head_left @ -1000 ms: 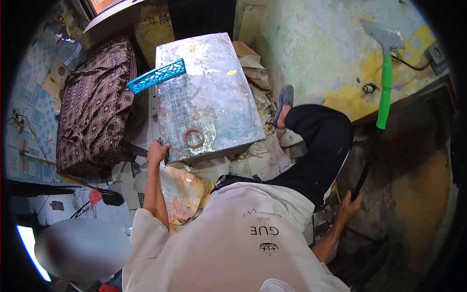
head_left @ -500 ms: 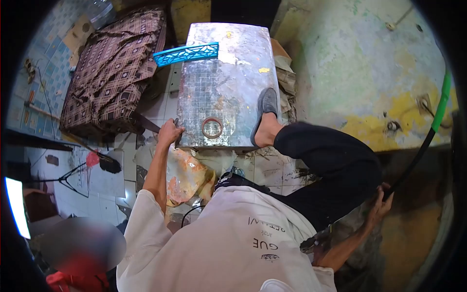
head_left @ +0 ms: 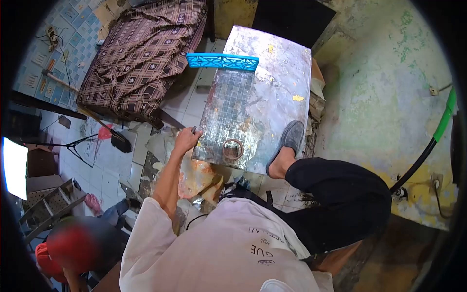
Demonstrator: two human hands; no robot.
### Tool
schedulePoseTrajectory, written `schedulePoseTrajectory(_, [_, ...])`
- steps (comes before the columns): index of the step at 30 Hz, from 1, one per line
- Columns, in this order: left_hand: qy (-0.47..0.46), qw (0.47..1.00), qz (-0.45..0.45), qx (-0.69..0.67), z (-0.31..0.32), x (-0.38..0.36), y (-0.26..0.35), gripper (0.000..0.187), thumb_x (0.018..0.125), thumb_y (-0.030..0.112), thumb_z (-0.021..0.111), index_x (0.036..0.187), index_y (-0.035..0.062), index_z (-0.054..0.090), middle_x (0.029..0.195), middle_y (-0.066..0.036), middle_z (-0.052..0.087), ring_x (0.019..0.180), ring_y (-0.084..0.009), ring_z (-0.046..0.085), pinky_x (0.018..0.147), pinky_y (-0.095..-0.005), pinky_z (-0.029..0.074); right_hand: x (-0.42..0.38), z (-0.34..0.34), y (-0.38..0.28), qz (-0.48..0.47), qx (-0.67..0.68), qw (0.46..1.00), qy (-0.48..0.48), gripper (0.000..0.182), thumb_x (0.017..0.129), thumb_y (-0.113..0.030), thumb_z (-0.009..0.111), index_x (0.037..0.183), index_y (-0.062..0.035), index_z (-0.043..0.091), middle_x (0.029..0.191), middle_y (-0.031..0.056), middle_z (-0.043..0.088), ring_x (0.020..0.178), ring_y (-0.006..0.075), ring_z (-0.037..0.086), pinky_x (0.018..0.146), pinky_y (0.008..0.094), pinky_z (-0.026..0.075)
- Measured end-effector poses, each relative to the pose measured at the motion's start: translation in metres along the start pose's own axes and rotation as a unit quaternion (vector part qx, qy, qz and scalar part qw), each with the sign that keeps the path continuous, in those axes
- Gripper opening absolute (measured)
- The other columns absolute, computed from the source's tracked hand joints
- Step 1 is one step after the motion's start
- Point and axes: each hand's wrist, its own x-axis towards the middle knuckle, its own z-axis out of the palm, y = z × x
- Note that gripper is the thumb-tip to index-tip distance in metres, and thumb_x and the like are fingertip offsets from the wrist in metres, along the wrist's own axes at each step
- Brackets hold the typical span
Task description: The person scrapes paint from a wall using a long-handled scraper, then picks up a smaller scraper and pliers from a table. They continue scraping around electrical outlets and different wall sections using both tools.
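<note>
My left hand (head_left: 187, 141) is closed at the left near corner of a worn, paint-stained table (head_left: 284, 92). A short dark end shows above its fingers; I cannot make out what it belongs to. My right hand is hidden, and only part of the forearm (head_left: 340, 259) shows below my bent leg. On the table near my left hand lies a brown tape roll (head_left: 224, 148). A blue lattice plastic strip (head_left: 222, 62) lies farther back, with its left end past the table edge. My foot in a grey slipper (head_left: 291, 138) rests on the tabletop's right side.
A patterned cloth (head_left: 146, 53) covers a low piece of furniture at the left. A broom (head_left: 120, 141), a metal stepladder (head_left: 51, 207) and a person in red (head_left: 44, 255) are left of me. A black and green hose (head_left: 418, 163) hangs at the right; crumpled sheeting (head_left: 197, 180) covers floor near the table.
The view has swung, so table and cloth sit farther right and lower. My right hand, earlier beside the hose, has gone out of sight. My left hand stays at the table corner.
</note>
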Motion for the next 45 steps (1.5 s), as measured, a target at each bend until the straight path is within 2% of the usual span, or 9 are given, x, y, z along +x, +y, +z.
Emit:
schedulePoseTrajectory(7, [-0.061, 0.994, -0.09, 0.006, -0.009, -0.001, 0.022, 0.057, 0.095, 0.054, 0.073, 0.119, 0.0019, 0.076, 0.114, -0.029, 0.076, 0.111, -0.0449, 0.073, 0.096, -0.0547, 0.056, 0.059, 0.029, -0.039, -0.013, 0.077, 0.997, -0.025, 0.034, 0.106, -0.014, 0.065, 0.136, 0.0019, 0.065, 0.118, 0.0103, 0.072, 0.097, 0.0149, 0.071, 0.085, 0.028, 0.056])
schedulePoseTrajectory(9, [-0.002, 0.996, -0.089, 0.022, -0.005, -0.003, 0.05, 0.059, 0.094, 0.053, 0.075, 0.125, 0.0022, 0.074, 0.121, -0.028, 0.075, 0.115, -0.0444, 0.072, 0.098, -0.0544, 0.056, 0.066, 0.061, -0.12, 0.085, -0.009, 0.996, -0.01, 0.032, 0.106, -0.013, 0.065, 0.134, 0.0006, 0.065, 0.1, 0.0067, 0.069, 0.065, 0.0073, 0.058, 0.057, 0.0215, 0.045])
schedulePoseTrajectory(10, [0.052, 0.994, -0.089, 0.038, -0.002, -0.003, 0.057, 0.062, 0.093, 0.052, 0.077, 0.131, 0.0025, 0.071, 0.127, -0.028, 0.073, 0.119, -0.0438, 0.071, 0.1, -0.0541, 0.056, 0.068, 0.086, -0.14, 0.042, -0.025, 0.997, 0.051, 0.029, 0.106, -0.012, 0.064, 0.132, 0.0006, 0.064, 0.087, 0.0035, 0.063, 0.05, 0.0034, 0.039, 0.045, 0.0218, 0.027])
schedulePoseTrajectory(11, [0.04, 0.994, -0.072, 0.065, 0.008, 0.009, 0.052, 0.078, 0.091, 0.053, 0.081, 0.148, 0.0047, 0.058, 0.133, -0.028, 0.069, 0.121, -0.0456, 0.069, 0.1, -0.0548, 0.056, 0.072, 0.092, -0.157, 0.045, -0.002, 0.998, 0.032, 0.029, 0.105, -0.012, 0.063, 0.132, 0.001, 0.063, 0.086, 0.0045, 0.063, 0.05, 0.0044, 0.041, 0.045, 0.0217, 0.029])
schedulePoseTrajectory(15, [-0.017, 0.985, -0.085, 0.152, 0.008, 0.024, 0.094, 0.106, 0.088, 0.049, 0.086, 0.169, 0.0114, 0.028, 0.129, -0.026, 0.067, 0.114, -0.0479, 0.071, 0.093, -0.0559, 0.058, 0.088, 0.111, -0.207, 0.064, 0.119, 0.988, -0.08, 0.028, 0.104, -0.01, 0.061, 0.129, 0.002, 0.06, 0.081, 0.0077, 0.062, 0.047, 0.0083, 0.043, 0.043, 0.0231, 0.033])
schedulePoseTrajectory(23, [0.017, 0.979, 0.015, 0.204, 0.016, 0.028, 0.105, 0.102, 0.087, 0.036, 0.087, 0.169, 0.0178, 0.031, 0.165, -0.028, 0.042, 0.101, -0.0457, 0.075, 0.078, -0.0537, 0.06, 0.137, 0.185, -0.186, 0.195, -0.075, 0.969, -0.131, 0.027, 0.101, -0.015, 0.067, 0.12, 0.0016, 0.06, 0.078, 0.0045, 0.06, 0.062, 0.0106, 0.057, 0.048, 0.0233, 0.04])
schedulePoseTrajectory(30, [-0.147, 0.901, 0.058, 0.403, 0.016, 0.043, 0.118, 0.076, 0.096, 0.021, 0.071, 0.163, 0.004, 0.042, 0.168, -0.028, 0.04, 0.087, -0.0296, 0.078, 0.075, -0.0429, 0.062, 0.191, 0.221, -0.183, 0.169, -0.128, 0.934, -0.289, 0.019, 0.103, -0.011, 0.063, 0.119, -0.0043, 0.057, 0.075, 0.0024, 0.059, 0.055, 0.0093, 0.054, 0.049, 0.025, 0.043])
schedulePoseTrajectory(34, [-0.126, 0.906, 0.041, 0.402, 0.011, 0.044, 0.133, 0.074, 0.095, 0.009, 0.064, 0.165, 0.0044, 0.041, 0.169, -0.029, 0.038, 0.088, -0.0284, 0.078, 0.079, -0.0415, 0.062, 0.248, 0.263, -0.218, 0.443, -0.157, 0.814, -0.342, 0.016, 0.104, -0.009, 0.067, 0.118, -0.0034, 0.063, 0.075, 0.0016, 0.064, 0.058, 0.0071, 0.056, 0.051, 0.024, 0.043])
schedulePoseTrajectory(45, [-0.148, 0.894, 0.009, 0.423, 0.013, 0.041, 0.138, 0.074, 0.097, 0.011, 0.062, 0.167, 0.0068, 0.038, 0.174, -0.025, 0.034, 0.099, -0.0303, 0.077, 0.098, -0.042, 0.057, 0.274, 0.29, -0.203, 0.358, -0.178, 0.809, -0.43, 0.014, 0.104, -0.006, 0.068, 0.115, 0.0019, 0.065, 0.079, 0.0027, 0.065, 0.07, 0.0077, 0.061, 0.059, 0.0257, 0.049])
